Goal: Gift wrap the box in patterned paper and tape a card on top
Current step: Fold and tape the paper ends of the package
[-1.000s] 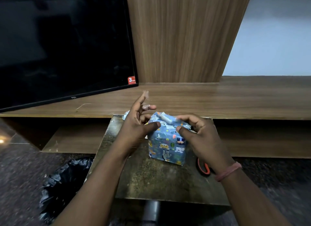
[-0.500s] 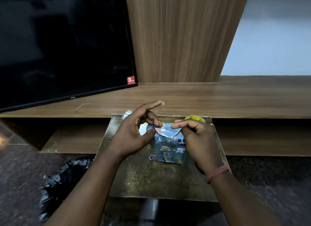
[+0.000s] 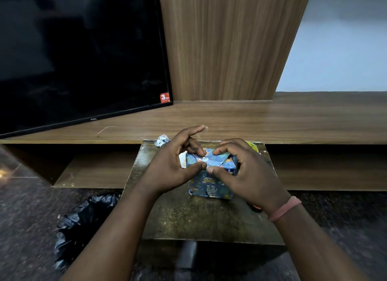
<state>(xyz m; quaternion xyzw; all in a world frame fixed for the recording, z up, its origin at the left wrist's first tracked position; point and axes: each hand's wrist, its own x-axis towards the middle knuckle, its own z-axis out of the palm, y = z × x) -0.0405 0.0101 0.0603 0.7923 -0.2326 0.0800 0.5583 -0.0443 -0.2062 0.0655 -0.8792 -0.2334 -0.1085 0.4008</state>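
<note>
Two hands at frame centre: left hand [image 3: 167, 169] and right hand [image 3: 247, 176] curl around the paper-wrapped box [image 3: 210, 184], pinching its top folds, on the surface [image 3: 199, 218].

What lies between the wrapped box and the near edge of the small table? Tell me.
In the head view, only bare, mottled tabletop lies between the wrapped box and the near edge of the small table. Both forearms pass above it without resting there.
</note>
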